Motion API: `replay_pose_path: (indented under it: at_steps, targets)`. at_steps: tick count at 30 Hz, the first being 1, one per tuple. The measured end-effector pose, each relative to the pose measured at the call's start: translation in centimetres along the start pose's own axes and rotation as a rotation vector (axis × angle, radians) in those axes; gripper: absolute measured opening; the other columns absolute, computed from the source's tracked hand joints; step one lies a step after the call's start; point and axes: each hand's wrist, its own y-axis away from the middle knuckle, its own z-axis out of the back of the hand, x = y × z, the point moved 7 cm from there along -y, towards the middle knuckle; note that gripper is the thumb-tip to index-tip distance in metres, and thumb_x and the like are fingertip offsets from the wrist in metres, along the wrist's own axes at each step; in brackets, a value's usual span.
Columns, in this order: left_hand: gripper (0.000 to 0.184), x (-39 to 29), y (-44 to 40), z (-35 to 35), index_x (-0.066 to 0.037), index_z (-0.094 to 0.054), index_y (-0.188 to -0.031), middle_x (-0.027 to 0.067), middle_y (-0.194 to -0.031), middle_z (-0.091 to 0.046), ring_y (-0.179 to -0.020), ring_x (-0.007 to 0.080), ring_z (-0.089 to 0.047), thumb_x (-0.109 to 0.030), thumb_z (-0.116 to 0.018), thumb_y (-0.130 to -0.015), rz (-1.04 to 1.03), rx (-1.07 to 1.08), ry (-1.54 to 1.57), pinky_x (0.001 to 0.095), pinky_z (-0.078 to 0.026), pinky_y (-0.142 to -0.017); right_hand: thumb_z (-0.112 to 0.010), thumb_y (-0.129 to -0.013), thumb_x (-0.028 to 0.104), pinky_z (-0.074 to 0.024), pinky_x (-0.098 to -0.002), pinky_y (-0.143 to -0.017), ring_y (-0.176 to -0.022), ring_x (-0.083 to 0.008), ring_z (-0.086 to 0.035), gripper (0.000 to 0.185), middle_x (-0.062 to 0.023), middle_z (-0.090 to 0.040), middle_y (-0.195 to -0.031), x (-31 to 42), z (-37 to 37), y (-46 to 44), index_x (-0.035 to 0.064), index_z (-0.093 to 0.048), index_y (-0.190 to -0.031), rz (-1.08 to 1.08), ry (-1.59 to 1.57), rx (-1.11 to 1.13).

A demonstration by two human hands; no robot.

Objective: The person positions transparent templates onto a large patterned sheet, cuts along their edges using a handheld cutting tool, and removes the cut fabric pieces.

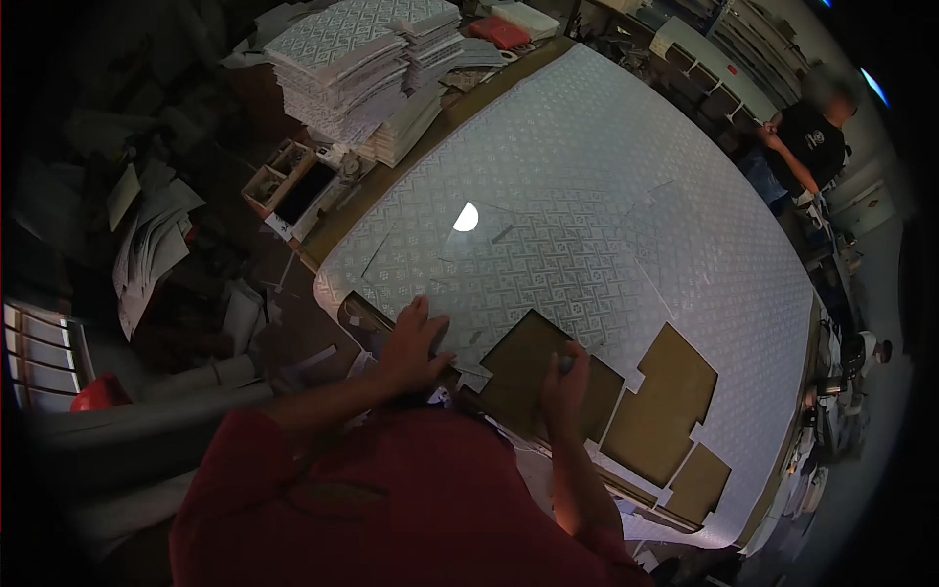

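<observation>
A broad sheet of pale patterned fabric (704,254) covers the work table, with a woven lattice and small flower motifs. My left hand (416,347) lies on the sheet's near left edge, fingers spread. Above a cut-out opening (518,362) that bares the brown tabletop, my right hand (565,386) is closed around a small dark object (566,364). Its kind is mostly hidden by the fingers. More cut-outs, with stepped edges, lie to the right, the largest opening (665,401) among them. Thin lines or slits run across the sheet.
Tall stacks of patterned pieces (337,73) stand at the back left, near a wooden box (289,176) with compartments. A red item (499,32) lies behind them. Another person (807,137) in a dark shirt stands beyond the table's right side. Loose sheets (156,245) hang at left.
</observation>
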Motion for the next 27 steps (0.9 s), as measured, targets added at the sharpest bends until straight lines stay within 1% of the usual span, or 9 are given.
replay_pose_path:
  at_steps: [4, 7, 11, 13, 14, 16, 19, 23, 27]
  targets:
    - [0.066, -1.3, 1.6, 0.0, -0.006, -0.058, -0.14, 0.037, -0.153, -0.041, -0.149, 0.0534, -0.033, -0.036, -0.082, -0.086, -0.09, 0.105, 0.148, 0.056, -0.031, -0.122, -0.063, -0.103, 0.02, -0.0513, -0.0436, -0.094, -0.114, -0.037, -0.064, 0.03, -0.0231, -0.064, -0.123, -0.5, 1.8, -0.2, 0.0018, -0.056, -0.125, -0.281, -0.041, -0.106]
    - [0.064, -1.0, 2.1, 0.3, -0.004, -0.061, -0.136, 0.0383, -0.157, -0.034, -0.148, 0.0551, -0.031, -0.035, -0.083, -0.085, -0.12, 0.158, 0.204, 0.0566, -0.032, -0.121, -0.062, -0.103, 0.021, -0.0533, -0.0437, -0.088, -0.102, -0.034, -0.067, 0.028, -0.0202, -0.065, -0.115, -1.8, 1.9, 0.0, 0.0029, -0.056, -0.124, -0.439, -0.043, -0.154]
    - [0.063, -0.5, 2.4, 0.9, -0.004, -0.062, -0.135, 0.0387, -0.156, -0.036, -0.148, 0.0555, -0.031, -0.034, -0.084, -0.084, -0.174, 0.208, 0.284, 0.0571, -0.032, -0.121, -0.064, -0.101, 0.019, -0.0528, -0.0404, -0.087, -0.099, -0.0272, -0.065, 0.03, -0.0145, -0.065, -0.105, -1.0, 3.5, 0.1, 0.0002, -0.056, -0.124, -0.51, 0.175, -0.286]
    - [0.061, -0.2, 2.5, 1.4, -0.004, -0.062, -0.134, 0.0398, -0.155, -0.036, -0.148, 0.0563, -0.031, -0.032, -0.084, -0.084, -0.232, 0.192, 0.268, 0.0575, -0.032, -0.121, -0.063, -0.101, 0.017, -0.0552, -0.0368, -0.074, -0.085, -0.0232, -0.067, 0.028, -0.0143, -0.064, -0.103, -3.8, 3.0, 0.8, 0.0028, -0.056, -0.123, -0.483, 0.153, -0.359]
    - [0.061, -0.3, 2.6, 1.7, -0.004, -0.062, -0.134, 0.0398, -0.155, -0.036, -0.148, 0.0563, -0.031, -0.032, -0.084, -0.084, -0.258, 0.209, 0.278, 0.0575, -0.032, -0.121, -0.063, -0.101, 0.017, -0.0552, -0.0368, -0.074, -0.085, -0.0232, -0.067, 0.028, -0.0143, -0.064, -0.103, -5.2, 2.8, 1.3, 0.0028, -0.056, -0.123, -0.498, 0.166, -0.386]
    - [0.06, -0.4, 2.6, 2.0, -0.004, -0.062, -0.134, 0.0408, -0.154, -0.036, -0.147, 0.0571, -0.031, -0.031, -0.083, -0.085, -0.275, 0.233, 0.278, 0.0578, -0.032, -0.12, -0.065, -0.099, 0.016, -0.0531, -0.0338, -0.057, -0.065, -0.0183, -0.065, 0.026, -0.0132, -0.065, -0.097, -7.8, 2.4, 3.1, 0.0052, -0.055, -0.121, -0.624, -0.079, -0.451]
    - [0.061, -0.4, 2.8, 1.4, -0.003, -0.061, -0.135, 0.0417, -0.154, -0.035, -0.147, 0.0576, -0.031, -0.031, -0.083, -0.085, -0.326, 0.288, 0.265, 0.0585, -0.031, -0.12, -0.067, -0.097, 0.014, -0.0488, -0.0319, -0.046, -0.053, -0.0157, -0.061, 0.026, -0.0107, -0.065, -0.088, -7.1, 3.5, 4.7, 0.0063, -0.054, -0.119, -0.576, 0.066, -0.479]
    - [0.063, -1.8, 3.0, 0.4, -0.003, -0.06, -0.136, 0.0407, -0.154, -0.037, -0.147, 0.0572, -0.031, -0.031, -0.083, -0.084, -0.415, 0.34, 0.261, 0.06, -0.03, -0.12, -0.071, -0.095, 0.012, -0.049, -0.0324, -0.048, -0.056, -0.0153, -0.062, 0.028, -0.0085, -0.065, -0.08, -6.5, 5.4, 6.5, 0.0062, -0.055, -0.118, -0.67, 0.039, -0.454]
    - [0.063, -3.7, 2.8, -0.5, -0.004, -0.059, -0.137, 0.0304, -0.152, -0.046, -0.145, 0.0556, -0.037, -0.027, -0.084, -0.084, -0.43, 0.39, 0.295, 0.0617, -0.03, -0.12, -0.078, -0.091, 0.012, -0.0473, -0.0321, -0.046, -0.056, -0.0135, -0.061, 0.03, -0.0081, -0.066, -0.076, -10.9, 10.1, 8.2, 0.0063, -0.058, -0.112, -0.452, 0.243, -0.581]
